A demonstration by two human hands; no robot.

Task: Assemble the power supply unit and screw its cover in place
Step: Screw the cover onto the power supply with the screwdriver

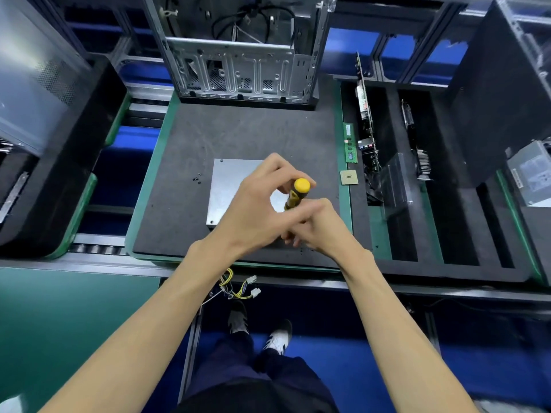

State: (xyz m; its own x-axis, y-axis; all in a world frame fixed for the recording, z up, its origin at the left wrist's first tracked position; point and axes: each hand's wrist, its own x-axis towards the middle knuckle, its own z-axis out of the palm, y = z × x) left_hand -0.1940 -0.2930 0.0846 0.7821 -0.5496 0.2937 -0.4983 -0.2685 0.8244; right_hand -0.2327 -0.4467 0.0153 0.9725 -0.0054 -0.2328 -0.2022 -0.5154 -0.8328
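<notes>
The power supply unit (229, 189), a grey metal box with its cover on top, lies on the dark foam mat (238, 135). A yellow-and-black screwdriver (298, 192) stands upright over the box's near right corner. My left hand (259, 204) pinches the handle near its yellow top. My right hand (319, 228) grips the lower part of the screwdriver, hiding the tip and that corner. Small dark screws (196, 177) lie on the mat left of the box. The unit's yellow and black cables (238, 287) hang over the bench's front edge.
An open computer case (238, 64) stands at the mat's far edge. To the right are a RAM stick (350, 143), a CPU (349, 177) and a black foam tray (417, 174) holding circuit boards. Another power supply (530, 177) sits far right. A black case (44, 129) stands left.
</notes>
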